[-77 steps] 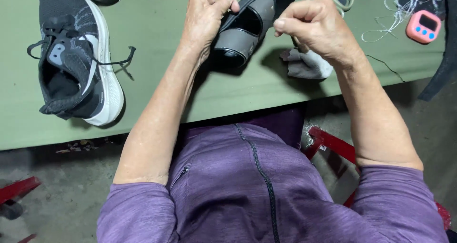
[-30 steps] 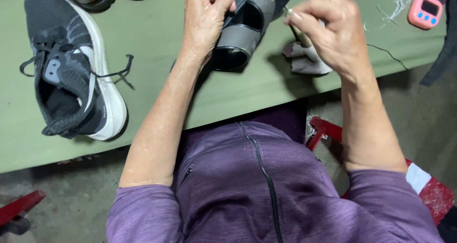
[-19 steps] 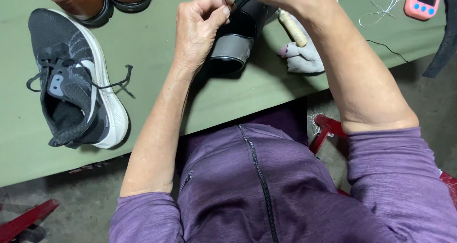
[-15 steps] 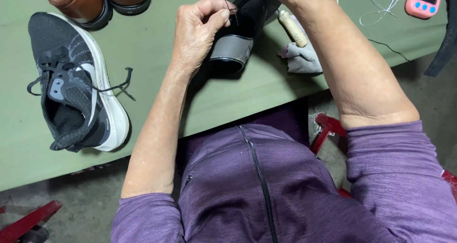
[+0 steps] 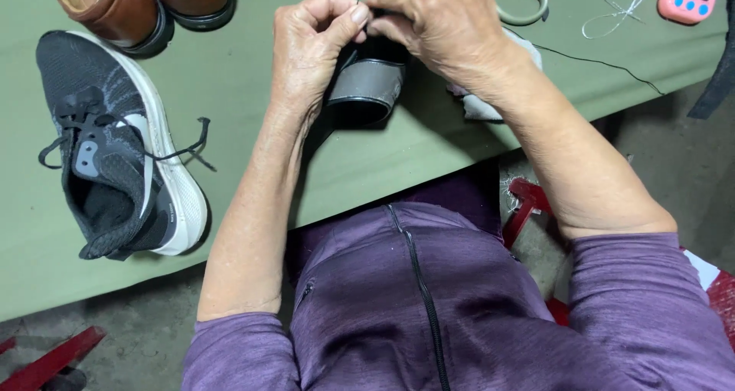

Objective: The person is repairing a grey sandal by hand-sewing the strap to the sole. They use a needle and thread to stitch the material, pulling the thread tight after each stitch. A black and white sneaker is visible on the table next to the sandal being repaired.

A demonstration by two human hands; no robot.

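Head view: upper centre, left hand [image 5: 310, 43] and right hand [image 5: 432, 24] pinch together on thread above the black sandal [image 5: 366, 89], mid-stitch; pulling through needs steady tension.

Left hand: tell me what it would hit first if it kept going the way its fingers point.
The left hand points up and to the right in the head view. Almost at once it would meet the right hand, whose fingertips it nearly touches above the black sandal. Depth between them is unclear.
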